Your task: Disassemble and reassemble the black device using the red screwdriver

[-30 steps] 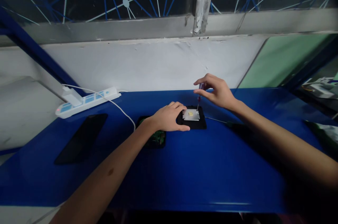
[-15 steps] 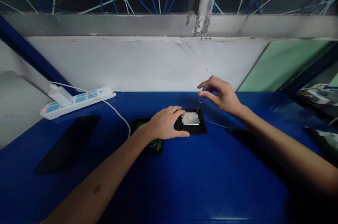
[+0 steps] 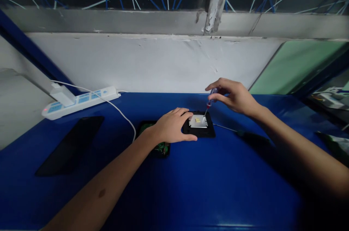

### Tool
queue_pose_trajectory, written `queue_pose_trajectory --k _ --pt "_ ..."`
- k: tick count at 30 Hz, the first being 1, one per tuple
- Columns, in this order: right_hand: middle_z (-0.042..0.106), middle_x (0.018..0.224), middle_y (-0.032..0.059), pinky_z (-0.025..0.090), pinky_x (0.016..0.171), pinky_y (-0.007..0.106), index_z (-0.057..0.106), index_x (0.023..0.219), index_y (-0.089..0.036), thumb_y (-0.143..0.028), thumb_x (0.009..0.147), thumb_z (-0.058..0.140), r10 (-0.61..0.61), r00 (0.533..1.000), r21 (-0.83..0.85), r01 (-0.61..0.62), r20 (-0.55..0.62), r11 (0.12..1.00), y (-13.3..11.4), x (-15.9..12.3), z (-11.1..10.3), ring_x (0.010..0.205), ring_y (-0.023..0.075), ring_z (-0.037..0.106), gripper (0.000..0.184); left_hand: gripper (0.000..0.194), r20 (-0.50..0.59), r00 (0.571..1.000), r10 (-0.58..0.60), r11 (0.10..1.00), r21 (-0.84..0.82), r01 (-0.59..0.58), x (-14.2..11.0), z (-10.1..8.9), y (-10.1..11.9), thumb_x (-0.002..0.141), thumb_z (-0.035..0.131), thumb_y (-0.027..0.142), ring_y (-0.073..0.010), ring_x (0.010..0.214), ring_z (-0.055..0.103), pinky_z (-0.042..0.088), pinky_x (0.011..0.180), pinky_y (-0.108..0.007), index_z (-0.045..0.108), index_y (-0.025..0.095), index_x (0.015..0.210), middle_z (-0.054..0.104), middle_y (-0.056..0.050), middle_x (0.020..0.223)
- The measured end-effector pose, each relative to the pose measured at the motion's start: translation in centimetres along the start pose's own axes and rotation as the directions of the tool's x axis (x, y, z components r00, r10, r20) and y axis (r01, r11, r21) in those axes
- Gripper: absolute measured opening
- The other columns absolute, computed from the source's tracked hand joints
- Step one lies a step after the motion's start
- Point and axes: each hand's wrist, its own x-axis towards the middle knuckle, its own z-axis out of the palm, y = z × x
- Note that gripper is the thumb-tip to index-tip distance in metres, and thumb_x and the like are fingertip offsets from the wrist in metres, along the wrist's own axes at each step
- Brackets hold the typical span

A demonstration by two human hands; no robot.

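Observation:
My right hand (image 3: 231,96) pinches the clear purplish handle of a small screwdriver (image 3: 212,97) from above. The screwdriver leans, and its thin shaft runs down to the upper right corner of a silver metal plate (image 3: 201,124). A small yellowish pad (image 3: 197,120) sits on that plate, which lies in a black plastic casing (image 3: 211,132). My left hand (image 3: 172,126) grips the casing's left side, thumb at the near edge and fingers at the far edge. Partly under my left wrist lies a black housing with a green circuit board (image 3: 163,148).
A white power strip (image 3: 81,101) with a plugged-in adapter (image 3: 63,96) stands at the back left, its white cable (image 3: 120,113) trailing toward my left forearm. A dark flat panel (image 3: 70,145) lies on the blue table (image 3: 207,183). A second, dark-handled screwdriver (image 3: 252,138) lies right of the casing.
The screwdriver's handle has turned slightly in my right fingers, its tip staying near the plate's upper right corner. My left hand keeps its place on the casing. The whole view has shifted a little.

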Motion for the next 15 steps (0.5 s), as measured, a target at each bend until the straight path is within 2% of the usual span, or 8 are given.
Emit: queue_pose_trajectory --k 2,5,8,11,15 --pt "0.072 0.093 0.0071 0.052 0.066 0.034 0.071 0.105 -0.020 -0.048 0.091 0.064 -0.007 1.000 -0.022 0.007 0.016 1.000 -0.06 -0.02 -0.06 0.070 0.0168 0.064 0.032 0.091 0.006 1.000 -0.002 1.000 -0.003 0.002 0.00 -0.08 0.06 0.078 0.057 0.079 -0.0365 0.139 0.041 0.037 0.113 -0.052 0.044 0.021 0.147 0.045 -0.013 0.152" --pt "0.070 0.094 0.0085 0.052 0.069 0.036 0.072 0.115 -0.020 -0.047 0.096 0.057 -0.037 0.999 -0.103 0.037 0.007 0.994 -0.20 -0.04 -0.17 0.072 0.0180 0.063 0.036 0.092 0.024 1.000 -0.005 1.000 0.003 0.005 -0.01 -0.20 0.16 0.079 0.057 0.079 -0.0367 0.139 0.040 0.037 0.113 -0.051 0.043 0.018 0.148 0.044 -0.014 0.153" --pt "0.068 0.112 0.0127 0.055 0.081 0.041 0.066 0.129 -0.020 -0.041 0.099 0.048 -0.062 0.998 -0.151 0.062 0.002 0.987 -0.32 -0.04 -0.29 0.089 0.0222 0.066 0.041 0.093 0.032 0.999 -0.009 1.000 0.009 0.009 -0.04 -0.24 0.20 0.080 0.056 0.079 -0.0365 0.139 0.040 0.035 0.114 -0.050 0.042 0.017 0.148 0.043 -0.015 0.153" --pt "0.066 0.128 0.0133 0.056 0.087 0.043 0.062 0.136 -0.019 -0.034 0.099 0.046 -0.031 0.999 -0.086 0.034 0.040 0.996 -0.47 -0.03 -0.38 0.106 0.0255 0.067 0.042 0.093 0.028 1.000 -0.006 1.000 0.009 0.006 -0.10 -0.20 0.12 0.079 0.055 0.079 -0.0359 0.139 0.041 0.036 0.114 -0.050 0.043 0.018 0.148 0.044 -0.015 0.153" --pt "0.075 0.112 0.0098 0.059 0.080 0.041 0.051 0.145 -0.021 -0.033 0.097 0.051 0.079 0.993 0.038 -0.083 0.090 0.996 -0.75 -0.03 -0.49 0.085 0.0212 0.073 0.050 0.090 0.014 1.000 0.002 1.000 0.009 -0.002 -0.10 -0.15 0.00 0.080 0.055 0.079 -0.0351 0.139 0.041 0.037 0.113 -0.051 0.043 0.020 0.147 0.044 -0.014 0.153"
